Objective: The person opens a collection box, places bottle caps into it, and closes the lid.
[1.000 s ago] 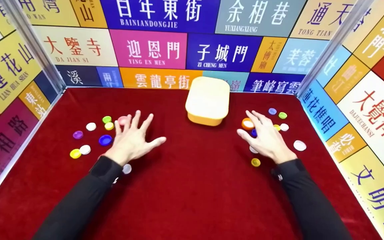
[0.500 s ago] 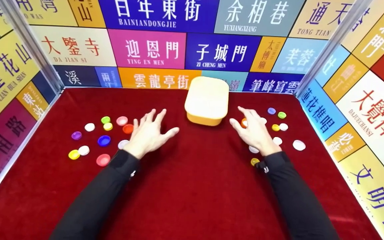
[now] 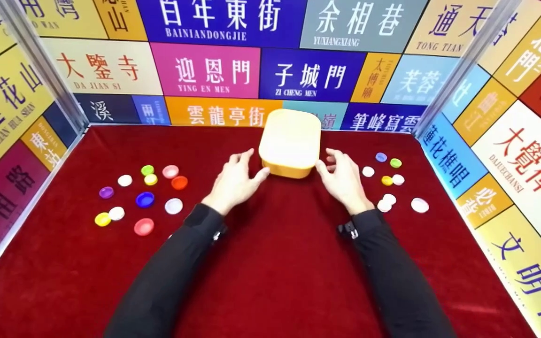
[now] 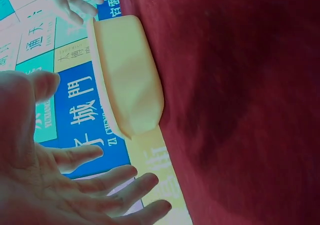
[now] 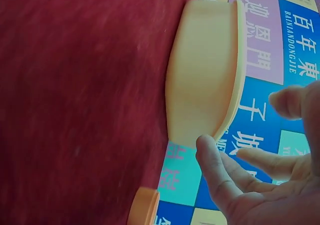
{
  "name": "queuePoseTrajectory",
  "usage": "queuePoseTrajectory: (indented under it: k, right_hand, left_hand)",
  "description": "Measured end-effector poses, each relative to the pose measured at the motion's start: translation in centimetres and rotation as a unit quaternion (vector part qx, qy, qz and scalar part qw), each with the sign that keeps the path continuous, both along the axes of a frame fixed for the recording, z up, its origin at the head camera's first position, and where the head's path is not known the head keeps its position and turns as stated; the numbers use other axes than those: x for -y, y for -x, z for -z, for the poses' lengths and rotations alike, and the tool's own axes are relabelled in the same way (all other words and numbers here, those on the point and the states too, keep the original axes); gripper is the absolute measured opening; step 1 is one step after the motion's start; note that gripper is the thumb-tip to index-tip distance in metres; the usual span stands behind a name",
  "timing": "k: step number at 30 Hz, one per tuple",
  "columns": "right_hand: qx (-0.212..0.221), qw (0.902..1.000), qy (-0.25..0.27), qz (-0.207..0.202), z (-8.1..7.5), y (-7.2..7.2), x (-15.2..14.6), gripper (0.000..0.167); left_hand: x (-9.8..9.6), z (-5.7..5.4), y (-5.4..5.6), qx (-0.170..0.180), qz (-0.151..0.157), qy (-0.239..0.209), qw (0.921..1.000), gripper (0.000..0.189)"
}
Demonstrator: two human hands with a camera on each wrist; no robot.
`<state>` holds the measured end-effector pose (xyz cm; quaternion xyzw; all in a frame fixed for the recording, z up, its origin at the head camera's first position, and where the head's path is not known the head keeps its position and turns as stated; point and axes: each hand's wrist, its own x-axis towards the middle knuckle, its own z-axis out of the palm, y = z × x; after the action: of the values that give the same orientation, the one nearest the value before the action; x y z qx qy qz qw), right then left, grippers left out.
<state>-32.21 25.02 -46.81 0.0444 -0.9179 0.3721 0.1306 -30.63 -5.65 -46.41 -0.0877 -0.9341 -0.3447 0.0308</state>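
Observation:
A yellow lidded plastic box stands at the back middle of the red cloth, its lid pale and its corners rounded. Just left of it is my left hand, fingers loosely extended and holding nothing. In the left wrist view the same hand has its fingers spread, apart from the box. My right hand is at the box's right side, thumb close to its front corner. The right wrist view has that hand's fingers near the box's lower end; whether they touch I cannot tell.
Several coloured round caps lie scattered on the left, among them a blue cap and a red cap. More lie on the right, with a white cap outermost. A printed wall rises behind the box.
Both hands have moved inward from above the caps to either side of the box, the left going right and the right going left. The box and the caps stay in place.

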Motion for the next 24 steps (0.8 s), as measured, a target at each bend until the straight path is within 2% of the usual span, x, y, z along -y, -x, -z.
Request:
queuePoseTrajectory:
  k: [7, 15, 16, 19, 21, 22, 23, 24]
  right_hand:
    - [0.027, 0.9987, 0.026, 0.034, 0.2, 0.6, 1.1, 0.059]
    - [0.058, 0.9916, 0.11, 0.038, 0.4, 1.6, 2.4, 0.052]
    - [0.06, 0.9896, 0.125, 0.038, 0.3, 1.7, 2.6, 0.051]
    - [0.068, 0.9815, 0.175, 0.039, 0.2, 1.8, 2.9, 0.05]
    - [0.076, 0.9727, 0.216, 0.038, 0.1, 1.9, 3.0, 0.052]
    - [0.082, 0.9682, 0.233, 0.038, 0.1, 1.9, 3.0, 0.054]
    - [0.087, 0.9639, 0.249, 0.039, 0.2, 1.9, 3.0, 0.057]
    - [0.092, 0.959, 0.265, 0.039, 0.2, 1.8, 3.0, 0.06]
  left_hand:
    - [-2.0, 0.4, 1.3, -0.004, -0.021, -0.053, 0.9984, 0.077]
    - [-3.7, 1.5, 3.8, -0.055, -0.038, -0.107, 0.992, 0.058]
    - [-3.7, 2.8, 5.0, -0.07, -0.041, -0.113, 0.9902, 0.055]
    - [-3.7, 3.1, 5.9, -0.085, -0.052, -0.124, 0.9874, 0.049]
    - [-3.7, 3.0, 6.3, -0.08, -0.059, -0.132, 0.9862, 0.047]
    - [-3.7, 3.4, 6.7, -0.085, -0.064, -0.142, 0.9842, 0.046]
    - [-3.8, 2.2, 5.8, -0.07, -0.067, -0.146, 0.9845, 0.046]
    - [-3.8, 2.1, 5.8, -0.062, -0.07, -0.153, 0.9838, 0.045]
